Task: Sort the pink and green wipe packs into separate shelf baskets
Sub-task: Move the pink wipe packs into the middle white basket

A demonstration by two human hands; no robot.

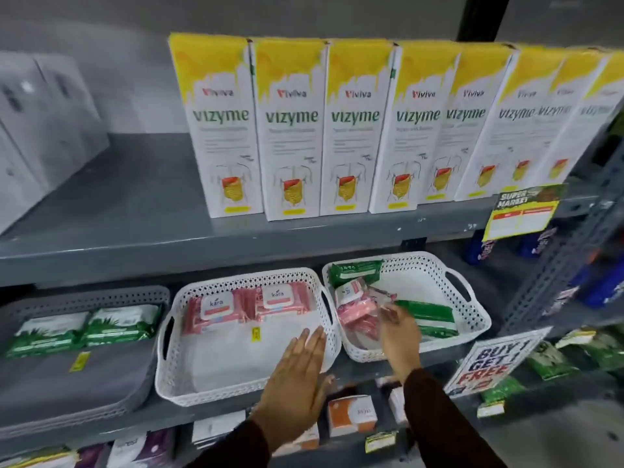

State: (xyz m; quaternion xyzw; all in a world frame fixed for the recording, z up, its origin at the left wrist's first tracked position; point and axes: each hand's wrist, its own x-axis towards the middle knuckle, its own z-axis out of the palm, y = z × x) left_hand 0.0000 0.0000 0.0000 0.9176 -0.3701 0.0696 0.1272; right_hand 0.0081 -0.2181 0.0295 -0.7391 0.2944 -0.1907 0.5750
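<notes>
Three baskets stand side by side on the middle shelf. The grey basket at left holds two green wipe packs. In the middle white basket lie two pink packs along its back. The right white basket holds mixed pink packs and green packs, with another green pack at its back left. My left hand hovers flat and open over the middle basket's front right corner. My right hand reaches into the right basket, fingers spread at the pink packs, holding nothing.
Tall white and yellow boxes line the shelf above. A promotional sign and a yellow price tag hang at the right. Small boxes sit on the shelf below. A grey perforated upright stands at right.
</notes>
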